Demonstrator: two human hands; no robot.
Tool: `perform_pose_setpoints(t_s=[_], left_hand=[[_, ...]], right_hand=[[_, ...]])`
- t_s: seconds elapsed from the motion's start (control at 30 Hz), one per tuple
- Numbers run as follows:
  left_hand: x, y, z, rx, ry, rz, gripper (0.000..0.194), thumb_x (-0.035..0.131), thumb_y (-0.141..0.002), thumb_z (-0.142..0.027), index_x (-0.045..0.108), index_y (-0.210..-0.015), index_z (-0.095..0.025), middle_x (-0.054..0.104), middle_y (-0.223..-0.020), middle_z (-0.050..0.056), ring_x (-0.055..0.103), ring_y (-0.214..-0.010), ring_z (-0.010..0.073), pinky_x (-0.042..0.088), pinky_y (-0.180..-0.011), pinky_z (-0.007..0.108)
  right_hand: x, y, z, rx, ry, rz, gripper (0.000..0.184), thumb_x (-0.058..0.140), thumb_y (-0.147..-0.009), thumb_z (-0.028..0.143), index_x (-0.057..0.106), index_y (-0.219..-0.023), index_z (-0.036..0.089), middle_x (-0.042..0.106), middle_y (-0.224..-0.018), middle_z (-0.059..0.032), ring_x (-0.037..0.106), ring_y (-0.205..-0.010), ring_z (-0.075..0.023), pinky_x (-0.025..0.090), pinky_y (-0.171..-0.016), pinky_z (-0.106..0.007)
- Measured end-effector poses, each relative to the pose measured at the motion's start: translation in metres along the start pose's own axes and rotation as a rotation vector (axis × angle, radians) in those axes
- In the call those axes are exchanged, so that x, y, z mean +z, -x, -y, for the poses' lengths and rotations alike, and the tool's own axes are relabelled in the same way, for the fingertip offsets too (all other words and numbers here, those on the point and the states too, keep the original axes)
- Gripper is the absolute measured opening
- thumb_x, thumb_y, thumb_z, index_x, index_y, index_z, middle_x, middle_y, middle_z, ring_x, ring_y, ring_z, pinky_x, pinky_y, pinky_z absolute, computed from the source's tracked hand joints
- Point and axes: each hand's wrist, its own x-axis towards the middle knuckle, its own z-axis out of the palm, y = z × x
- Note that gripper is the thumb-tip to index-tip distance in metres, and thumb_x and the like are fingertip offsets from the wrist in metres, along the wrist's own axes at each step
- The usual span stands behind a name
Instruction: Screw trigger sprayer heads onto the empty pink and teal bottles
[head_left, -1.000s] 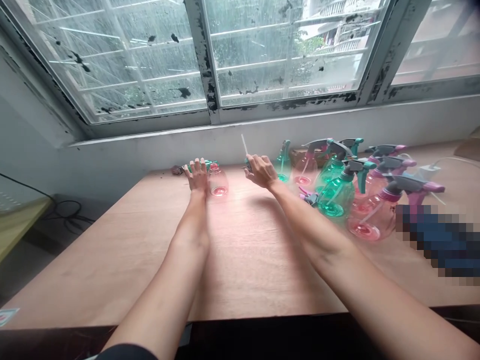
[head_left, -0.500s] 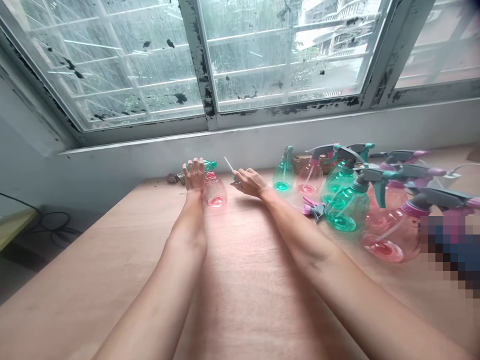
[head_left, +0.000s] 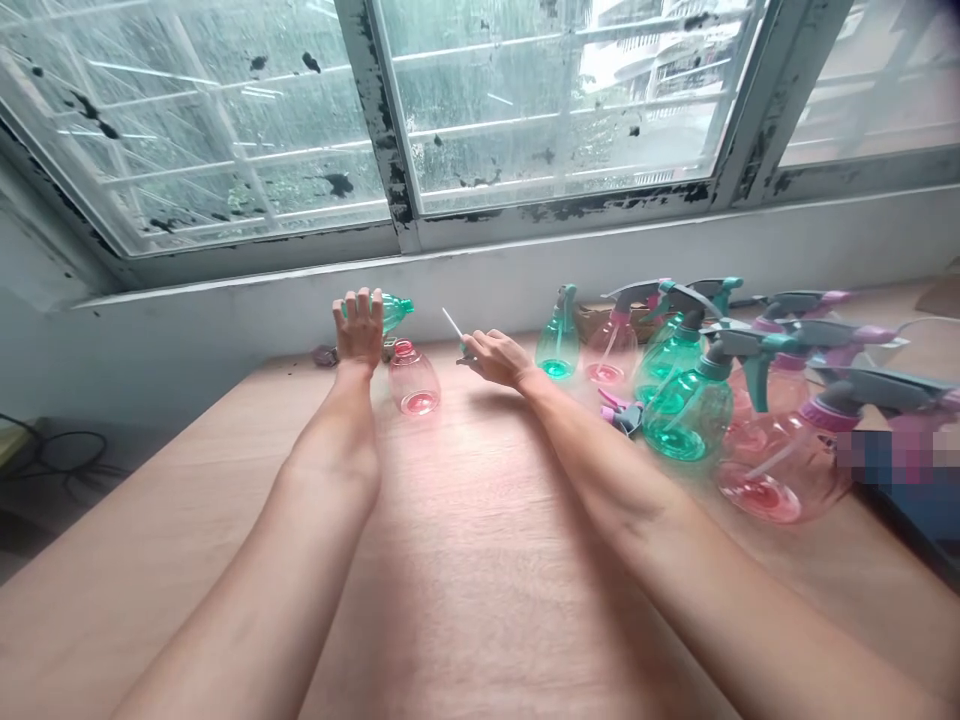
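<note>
My left hand [head_left: 358, 328] is closed round a green transparent bottle [head_left: 396, 311], held on its side with its open neck toward the right. Just below and to the right stands a pink transparent bottle [head_left: 415, 380], upright with no top on. My right hand [head_left: 496, 356] grips a spray head [head_left: 466, 352], mostly covered by the fingers. Its thin white tube [head_left: 451, 321] sticks up and to the left, toward the green bottle's neck but apart from it.
Several green and pink spray bottles [head_left: 686, 415] with heads on crowd the table's right side. A loose pink and grey spray head [head_left: 621, 412] lies beside them. Small objects [head_left: 325, 355] sit by the left hand. A wall and window [head_left: 405, 240] close off the back.
My left hand has moved a little up and left with the green bottle, away from the pink one. More of the green bottle shows. My right hand keeps its hold on the spray head.
</note>
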Motion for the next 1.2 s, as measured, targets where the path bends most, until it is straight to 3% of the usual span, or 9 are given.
perform_pose_setpoints(t_s=[0.13, 0.3, 0.47, 0.57, 0.67, 0.77, 0.87, 1.0, 1.2], left_hand=[[-0.042, -0.031, -0.003, -0.033, -0.021, -0.115, 0.046, 0.07, -0.101, -0.039, 0.061, -0.142, -0.019, 0.062, -0.147, 0.013, 0.066, -0.127, 0.0304, 0.058, -0.106, 0.055], [-0.11, -0.076, -0.017, -0.225, 0.021, -0.273, 0.049, 0.07, -0.101, -0.04, 0.058, -0.144, -0.018, 0.06, -0.149, 0.014, 0.063, -0.131, 0.0313, 0.054, -0.109, 0.058], [-0.174, -0.083, -0.057, -0.291, 0.224, -0.275, 0.089, 0.083, -0.088, -0.051, 0.041, -0.153, -0.008, 0.056, -0.155, 0.018, 0.053, -0.144, 0.0336, 0.033, -0.128, 0.054], [-0.204, -0.04, -0.099, -0.452, 0.354, -0.356, 0.084, 0.059, -0.103, -0.052, 0.018, -0.161, -0.008, 0.054, -0.156, 0.023, 0.058, -0.142, 0.0323, 0.042, -0.124, 0.051], [-0.229, 0.056, -0.143, -0.546, 0.464, -0.394, 0.08, 0.038, -0.108, -0.058, -0.002, -0.164, -0.019, 0.051, -0.16, 0.021, 0.063, -0.139, 0.0277, 0.057, -0.111, 0.044], [-0.24, 0.176, -0.179, -0.493, 0.654, -0.244, 0.096, 0.064, -0.093, -0.063, 0.004, -0.165, -0.042, 0.058, -0.155, 0.013, 0.064, -0.14, 0.0322, 0.06, -0.109, 0.05], [-0.232, 0.26, -0.197, -0.425, 0.747, -0.186, 0.104, 0.088, -0.078, -0.046, 0.024, -0.16, -0.056, 0.054, -0.157, 0.012, 0.055, -0.148, 0.0413, 0.055, -0.116, 0.064], [-0.22, 0.288, -0.194, -0.31, 0.702, -0.126, 0.083, 0.078, -0.09, -0.028, 0.037, -0.156, -0.056, 0.043, -0.165, 0.01, 0.048, -0.154, 0.0383, 0.057, -0.115, 0.064], [-0.223, 0.287, -0.181, -0.317, 0.545, -0.05, 0.078, 0.07, -0.094, -0.021, 0.04, -0.158, -0.055, 0.045, -0.162, 0.007, 0.045, -0.155, 0.036, 0.052, -0.121, 0.061]], right_hand=[[0.004, -0.052, -0.018, 0.009, 0.011, 0.026, 0.037, 0.071, -0.105, 0.035, 0.065, -0.138, 0.019, 0.068, -0.139, -0.0116, 0.072, -0.114, -0.0289, 0.063, -0.095, -0.05], [-0.009, -0.074, -0.017, 0.034, -0.02, -0.038, 0.037, 0.072, -0.105, 0.035, 0.065, -0.138, 0.018, 0.068, -0.139, -0.0119, 0.072, -0.115, -0.0289, 0.063, -0.095, -0.05], [-0.044, -0.08, 0.013, 0.121, -0.152, -0.268, 0.033, 0.074, -0.102, 0.031, 0.068, -0.131, 0.016, 0.075, -0.125, -0.0124, 0.075, -0.106, -0.0289, 0.063, -0.093, -0.048], [-0.072, -0.054, 0.046, 0.212, -0.274, -0.455, 0.026, 0.066, -0.102, 0.027, 0.066, -0.126, 0.016, 0.08, -0.107, -0.0137, 0.076, -0.094, -0.0299, 0.063, -0.086, -0.045], [-0.105, 0.015, 0.088, 0.321, -0.401, -0.599, 0.027, 0.053, -0.108, 0.036, 0.061, -0.129, 0.021, 0.079, -0.093, -0.0088, 0.076, -0.076, -0.0266, 0.063, -0.068, -0.039], [-0.137, 0.118, 0.116, 0.541, -0.559, -0.68, 0.028, 0.064, -0.102, 0.044, 0.065, -0.126, 0.029, 0.078, -0.095, -0.009, 0.077, -0.079, -0.0304, 0.063, -0.064, -0.04], [-0.155, 0.214, 0.12, 0.83, -0.695, -0.492, 0.037, 0.075, -0.091, 0.054, 0.072, -0.124, 0.037, 0.082, -0.095, -0.0088, 0.078, -0.095, -0.039, 0.066, -0.071, -0.047], [-0.159, 0.273, 0.115, 0.968, -0.825, -0.346, 0.035, 0.079, -0.084, 0.059, 0.081, -0.109, 0.036, 0.084, -0.095, -0.0113, 0.079, -0.101, -0.0461, 0.068, -0.082, -0.057], [-0.169, 0.266, 0.134, 1.091, -1.031, -0.378, 0.033, 0.083, -0.079, 0.058, 0.086, -0.103, 0.036, 0.078, -0.074, -0.0123, 0.078, -0.073, -0.042, 0.07, -0.066, -0.059]])
